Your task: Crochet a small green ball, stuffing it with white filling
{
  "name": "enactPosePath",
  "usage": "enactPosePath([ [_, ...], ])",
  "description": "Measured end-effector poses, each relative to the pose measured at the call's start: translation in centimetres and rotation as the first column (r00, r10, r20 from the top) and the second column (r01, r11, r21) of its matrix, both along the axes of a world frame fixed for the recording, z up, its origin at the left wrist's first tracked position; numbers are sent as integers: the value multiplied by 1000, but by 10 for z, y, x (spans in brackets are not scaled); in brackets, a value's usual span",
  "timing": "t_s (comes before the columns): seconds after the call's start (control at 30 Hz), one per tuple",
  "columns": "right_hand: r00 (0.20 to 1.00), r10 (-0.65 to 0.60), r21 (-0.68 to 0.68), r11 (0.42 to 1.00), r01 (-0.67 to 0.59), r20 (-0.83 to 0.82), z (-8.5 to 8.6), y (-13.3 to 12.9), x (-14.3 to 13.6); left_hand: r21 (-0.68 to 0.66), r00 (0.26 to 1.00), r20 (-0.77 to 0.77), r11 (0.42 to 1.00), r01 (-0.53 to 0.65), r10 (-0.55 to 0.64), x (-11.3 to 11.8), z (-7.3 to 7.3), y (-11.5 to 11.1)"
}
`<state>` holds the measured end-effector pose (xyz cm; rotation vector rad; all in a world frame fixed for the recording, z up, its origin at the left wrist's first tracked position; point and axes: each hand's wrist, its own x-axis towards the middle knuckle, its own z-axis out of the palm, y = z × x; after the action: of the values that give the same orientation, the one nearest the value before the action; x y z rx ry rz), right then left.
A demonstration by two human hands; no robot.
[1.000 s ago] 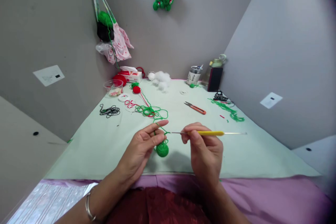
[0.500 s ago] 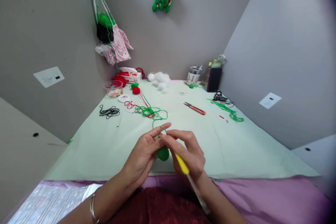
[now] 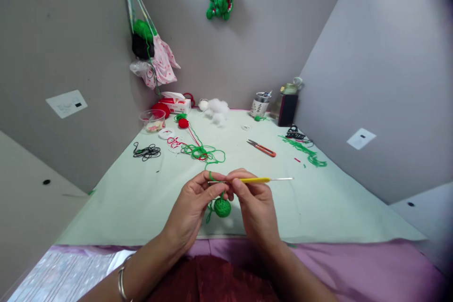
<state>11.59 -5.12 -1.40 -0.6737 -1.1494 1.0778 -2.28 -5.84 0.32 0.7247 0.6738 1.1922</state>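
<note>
In the head view my right hand [image 3: 256, 203] pinches a crochet hook [image 3: 253, 180] with a yellow grip. The hook lies nearly level, its metal tip pointing left across the fingers of my left hand [image 3: 194, 200]. That left hand is closed on the neck of a small green crocheted ball [image 3: 222, 207], which hangs below the fingertips. A strand of green yarn [image 3: 211, 175] loops over the left index finger and runs back to a loose green tangle [image 3: 203, 152]. Where the hook meets the stitches is hidden by the fingers.
Orange thread snips [image 3: 262, 147] lie beyond my right hand. Black cord [image 3: 146, 151] and a clear tub [image 3: 152, 121] are at left. White stuffing [image 3: 217, 109], a pen tin [image 3: 260, 104] and a dark box [image 3: 288, 110] stand at the back. Cut green yarn [image 3: 307, 152] lies at right.
The crochet hook has swung from slanting down toward me to nearly level, its tip now leftward. My right hand has turned with it. The green ball now shows more fully below my fingers.
</note>
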Motion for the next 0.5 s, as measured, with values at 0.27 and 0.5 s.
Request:
enactPosePath([
  [0.27,494,-160,264,953,-148,854,30,58,71,-44,985,107,990,-131,135,-24,-1,21],
  [0.5,285,-344,312,938,153,895,-4,158,139,90,998,42,994,-57,53,-44,9,48],
])
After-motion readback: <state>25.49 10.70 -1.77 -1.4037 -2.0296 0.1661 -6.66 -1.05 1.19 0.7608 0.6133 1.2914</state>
